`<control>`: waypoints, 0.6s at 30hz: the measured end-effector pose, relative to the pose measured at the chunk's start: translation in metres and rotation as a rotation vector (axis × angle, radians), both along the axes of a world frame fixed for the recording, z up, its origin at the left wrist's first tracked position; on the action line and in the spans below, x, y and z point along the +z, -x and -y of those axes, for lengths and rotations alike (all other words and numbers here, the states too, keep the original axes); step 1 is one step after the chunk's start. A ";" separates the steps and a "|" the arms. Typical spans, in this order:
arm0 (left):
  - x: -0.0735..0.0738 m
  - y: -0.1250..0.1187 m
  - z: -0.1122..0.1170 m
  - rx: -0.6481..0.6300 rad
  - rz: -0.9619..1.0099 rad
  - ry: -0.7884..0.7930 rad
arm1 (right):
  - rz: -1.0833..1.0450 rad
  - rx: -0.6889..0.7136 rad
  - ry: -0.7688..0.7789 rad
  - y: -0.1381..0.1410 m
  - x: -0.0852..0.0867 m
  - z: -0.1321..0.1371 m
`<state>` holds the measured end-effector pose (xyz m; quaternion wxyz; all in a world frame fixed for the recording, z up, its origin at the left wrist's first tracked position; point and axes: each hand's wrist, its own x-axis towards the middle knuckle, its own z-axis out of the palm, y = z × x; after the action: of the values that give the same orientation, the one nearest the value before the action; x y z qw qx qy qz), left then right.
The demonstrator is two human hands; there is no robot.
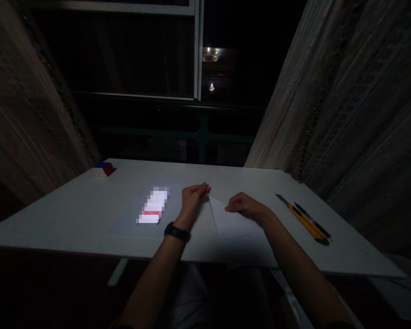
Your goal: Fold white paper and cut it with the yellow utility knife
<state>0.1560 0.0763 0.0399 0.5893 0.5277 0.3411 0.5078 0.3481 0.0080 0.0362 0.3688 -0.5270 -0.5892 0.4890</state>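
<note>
A white sheet of paper with a crease across its lower part lies before me on the white table. My left hand, a black band on its wrist, has its fingers pinched together at the sheet's upper left corner. Farther right, my right hand is curled, thumb and forefinger closed on the sheet's upper edge. Left of my hands, a phone with a lit, blurred screen rests on another pale sheet.
A yellow utility knife lies at the right, with a dark pen-like item beside it. A blue, red and white block sits at the far left corner. Curtains flank the dark window behind the table.
</note>
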 end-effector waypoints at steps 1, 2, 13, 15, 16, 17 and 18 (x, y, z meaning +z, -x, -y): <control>-0.001 0.000 0.001 -0.019 -0.105 -0.089 | 0.021 0.020 0.006 -0.001 0.000 0.000; -0.002 -0.001 0.002 -0.041 -0.217 -0.186 | 0.047 0.044 0.015 -0.001 0.000 0.000; -0.002 0.002 -0.009 -0.463 -0.671 -0.376 | 0.236 0.135 0.002 0.004 0.004 0.001; 0.001 0.003 -0.013 -0.502 -0.662 -0.349 | 0.246 0.155 0.011 0.003 0.003 0.000; 0.002 0.004 -0.014 -0.514 -0.657 -0.343 | 0.246 0.162 0.018 0.003 0.002 0.000; 0.003 0.004 -0.016 -0.523 -0.652 -0.340 | 0.240 0.162 0.025 0.002 0.002 0.000; 0.003 0.005 -0.017 -0.531 -0.646 -0.335 | 0.229 0.157 0.032 0.002 0.001 0.000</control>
<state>0.1508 0.0935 0.0433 0.4687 0.8167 0.2735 0.1964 0.3462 0.0082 0.0375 0.2513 -0.5373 -0.6590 0.4626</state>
